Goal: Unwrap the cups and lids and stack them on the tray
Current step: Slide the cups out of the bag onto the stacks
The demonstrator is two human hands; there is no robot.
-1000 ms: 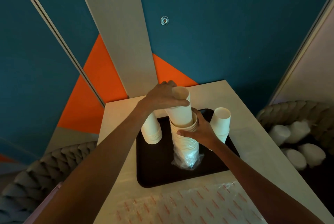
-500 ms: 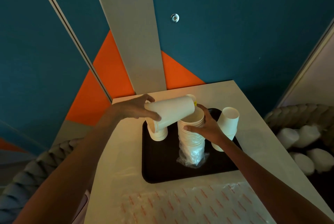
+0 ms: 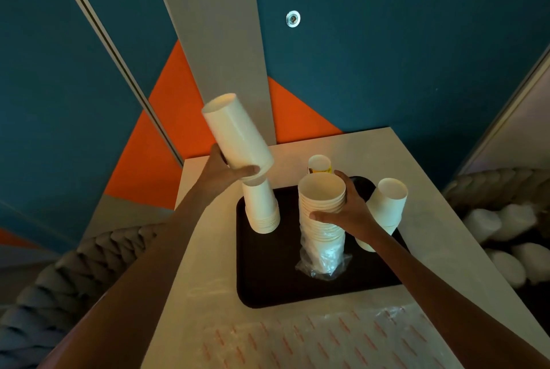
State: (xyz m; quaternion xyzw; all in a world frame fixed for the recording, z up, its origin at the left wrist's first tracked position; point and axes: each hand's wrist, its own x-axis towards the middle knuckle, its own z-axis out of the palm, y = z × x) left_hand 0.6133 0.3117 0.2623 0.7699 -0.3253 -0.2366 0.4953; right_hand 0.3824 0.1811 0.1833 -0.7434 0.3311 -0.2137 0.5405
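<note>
A black tray lies on a pale table. My left hand grips a short stack of white paper cups, held upside down and tilted over an upside-down cup stack at the tray's left. My right hand holds the rim end of a tall upright cup stack at the tray's middle. Its clear plastic wrap is bunched around its base. A third stack of cups stands at the tray's right, partly behind my right wrist.
A small cup with a yellow band stands behind the tray. A printed plastic sheet covers the table's near end. Braided grey seats flank the table; the right one holds white wrapped bundles. A blue and orange wall is behind.
My left hand pulled a few cups off the middle stack, swung them left and turned them upside down above the left stack. My right hand stayed on the middle stack.
</note>
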